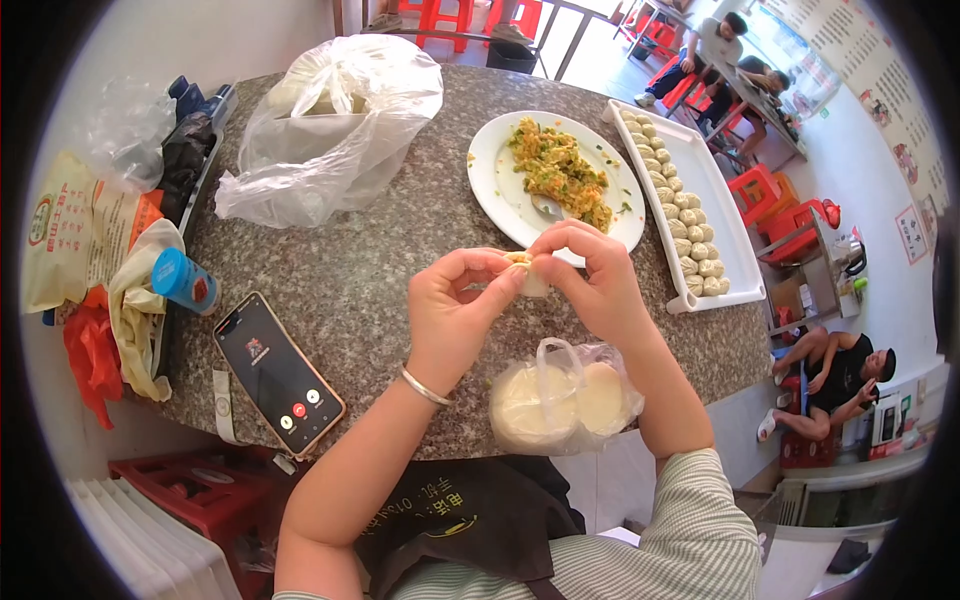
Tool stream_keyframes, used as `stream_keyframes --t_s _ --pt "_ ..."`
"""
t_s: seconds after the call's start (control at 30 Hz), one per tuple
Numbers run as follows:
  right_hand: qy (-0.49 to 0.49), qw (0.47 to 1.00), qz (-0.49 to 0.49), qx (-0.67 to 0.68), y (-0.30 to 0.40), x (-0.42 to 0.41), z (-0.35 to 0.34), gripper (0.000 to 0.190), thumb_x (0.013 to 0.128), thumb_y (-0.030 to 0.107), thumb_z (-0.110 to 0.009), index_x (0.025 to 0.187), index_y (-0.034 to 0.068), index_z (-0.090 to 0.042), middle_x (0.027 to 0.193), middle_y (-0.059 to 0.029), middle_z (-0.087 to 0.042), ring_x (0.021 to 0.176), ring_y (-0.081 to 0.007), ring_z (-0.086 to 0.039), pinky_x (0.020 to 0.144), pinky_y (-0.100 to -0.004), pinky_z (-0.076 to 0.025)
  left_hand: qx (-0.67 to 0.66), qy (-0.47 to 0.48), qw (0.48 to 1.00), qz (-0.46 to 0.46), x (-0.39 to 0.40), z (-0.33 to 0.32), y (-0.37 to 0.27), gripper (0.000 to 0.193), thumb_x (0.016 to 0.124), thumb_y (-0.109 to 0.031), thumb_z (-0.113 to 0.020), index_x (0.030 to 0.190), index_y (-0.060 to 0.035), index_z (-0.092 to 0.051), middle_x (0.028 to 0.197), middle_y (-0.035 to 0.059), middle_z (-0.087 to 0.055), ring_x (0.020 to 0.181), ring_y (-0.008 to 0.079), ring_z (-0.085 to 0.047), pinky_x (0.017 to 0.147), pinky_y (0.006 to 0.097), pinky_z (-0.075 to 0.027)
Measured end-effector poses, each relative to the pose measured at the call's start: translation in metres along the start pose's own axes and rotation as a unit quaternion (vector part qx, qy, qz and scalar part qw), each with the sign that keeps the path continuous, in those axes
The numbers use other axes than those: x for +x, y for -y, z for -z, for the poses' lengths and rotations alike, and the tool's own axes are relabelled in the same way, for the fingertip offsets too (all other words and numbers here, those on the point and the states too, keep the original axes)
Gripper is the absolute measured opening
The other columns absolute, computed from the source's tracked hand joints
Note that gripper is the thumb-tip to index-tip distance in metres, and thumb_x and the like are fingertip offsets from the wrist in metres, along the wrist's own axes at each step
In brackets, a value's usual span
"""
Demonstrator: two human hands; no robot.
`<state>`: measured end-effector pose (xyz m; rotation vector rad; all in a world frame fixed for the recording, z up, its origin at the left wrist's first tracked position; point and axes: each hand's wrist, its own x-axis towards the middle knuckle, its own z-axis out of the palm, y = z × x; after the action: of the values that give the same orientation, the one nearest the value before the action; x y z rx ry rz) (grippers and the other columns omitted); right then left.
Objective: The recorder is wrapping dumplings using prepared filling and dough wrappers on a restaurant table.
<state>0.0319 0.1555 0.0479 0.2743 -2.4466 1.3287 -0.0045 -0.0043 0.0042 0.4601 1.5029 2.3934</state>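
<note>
Between the fingertips of my left hand (461, 289) and my right hand (589, 277) is a small dough wrapper (534, 282) with a bit of filling showing at its top. Both hands pinch its edge, above the table's middle. Just beyond them lies a white oval plate (491, 191) of chopped orange-and-green filling (562, 165), with a metal spoon (549, 206) in it. Below my right wrist sits a clear plastic bag (499, 409) holding stacks of round wrappers (536, 405). To the right, a white tray (720, 202) carries rows of pleated dumplings (679, 214).
A knotted plastic bag (337, 127) with a pale container inside stands at the back left. On the left are a lit smartphone (279, 375), a blue-lidded canister (185, 281) and a tray heaped with bags (180, 180). Seated people (840, 382) are farther off at right.
</note>
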Motion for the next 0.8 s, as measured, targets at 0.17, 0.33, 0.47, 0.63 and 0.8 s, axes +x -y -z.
stream_keyframes --t_s 0.17,0.33,0.47,0.63,0.8 --pt "-0.011 1.0 -0.029 -0.001 -0.001 -0.002 0.001 0.008 0.081 0.007 -0.063 0.081 -0.001 -0.061 0.079 -0.0074 -0.062 0.075 -0.0162 -0.058 0.069 -0.0278 -0.045 -0.031 0.011 0.999 -0.006 0.002 0.001 0.004 0.013 0.081 0.001 -0.067 0.094 0.003 -0.067 0.098 0.0082 -0.065 0.085 0.0107 -0.062 0.073 0.0225 -0.053" --pt "0.028 0.993 -0.095 0.059 -0.004 0.0 0.008 0.009 0.082 0.008 -0.063 0.082 0.0 -0.061 0.078 -0.0063 -0.062 0.075 -0.0147 -0.057 0.069 -0.0274 -0.044 0.02 0.023 0.999 -0.042 0.0 0.001 0.006 0.012 0.08 0.001 -0.068 0.092 0.0008 -0.068 0.099 0.0087 -0.065 0.087 0.0102 -0.06 0.074 0.0216 -0.05" --pt "0.023 0.998 -0.039 0.035 -0.007 -0.001 0.002 0.008 0.081 0.008 -0.063 0.082 0.0 -0.061 0.077 -0.0068 -0.062 0.075 -0.015 -0.057 0.069 -0.0281 -0.044 0.018 0.027 0.998 -0.057 0.0 0.0 0.006 0.01 0.081 0.0 -0.067 0.091 0.0009 -0.068 0.095 0.007 -0.063 0.084 0.0107 -0.061 0.071 0.0213 -0.052" --pt "0.005 1.0 -0.011 0.003 -0.002 -0.001 -0.002 0.008 0.08 0.007 -0.063 0.082 0.0 -0.061 0.077 -0.008 -0.061 0.073 -0.0165 -0.057 0.068 -0.0291 -0.045 0.016 0.016 0.999 -0.029 0.001 0.001 0.002 0.009 0.082 -0.001 -0.066 0.091 0.0003 -0.066 0.095 0.0055 -0.064 0.085 0.0099 -0.061 0.071 0.0212 -0.052" --pt "-0.026 0.999 -0.039 -0.016 0.0 -0.002 -0.002 0.008 0.082 0.007 -0.062 0.082 -0.001 -0.061 0.076 -0.008 -0.061 0.073 -0.0178 -0.057 0.067 -0.0295 -0.045 -0.045 0.005 0.998 0.044 0.002 0.0 0.001 0.011 0.081 0.001 -0.067 0.092 0.001 -0.066 0.098 0.0074 -0.064 0.086 0.0103 -0.06 0.074 0.0227 -0.05"
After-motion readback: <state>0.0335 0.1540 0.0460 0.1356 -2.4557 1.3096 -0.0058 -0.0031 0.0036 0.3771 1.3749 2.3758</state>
